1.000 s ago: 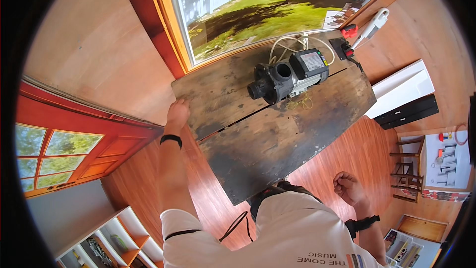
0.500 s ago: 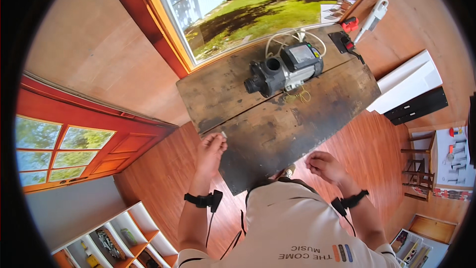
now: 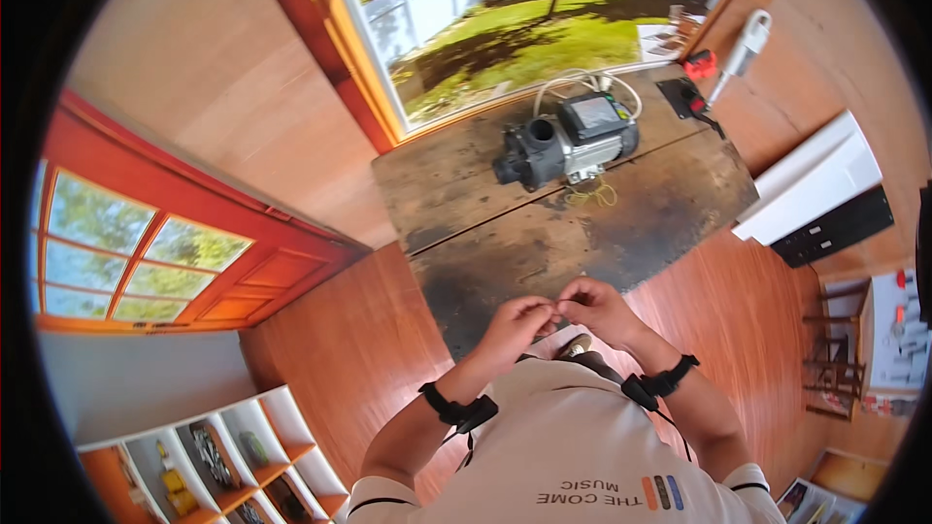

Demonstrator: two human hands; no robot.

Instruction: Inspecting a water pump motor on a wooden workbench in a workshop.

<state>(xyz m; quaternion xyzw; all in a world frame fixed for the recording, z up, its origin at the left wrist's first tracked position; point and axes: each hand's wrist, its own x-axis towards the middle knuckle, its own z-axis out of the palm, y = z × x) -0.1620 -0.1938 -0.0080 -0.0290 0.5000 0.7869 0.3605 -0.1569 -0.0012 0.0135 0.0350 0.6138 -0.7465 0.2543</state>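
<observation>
Blotchy tabletop [image 3: 485, 277] (wooden), left hand [image 3: 519, 323] against right hand [image 3: 596, 311]

The pump [image 3: 573, 141] sits on the table [image 3: 544, 243], window [image 3: 515, 39] behind, door [image 3: 175, 233] to the left.

Bench [image 3: 495, 272]: stained wood, seamed lengthwise. At far side, one electric pump [image 3: 573, 144], black and silver; white cable [image 3: 555, 81] looped behind; thin yellow wire [image 3: 607, 196] curled in front. Left hand [image 3: 519, 323], right hand [image 3: 594, 309]: fingertips together, near edge; contents indistinct.
</observation>
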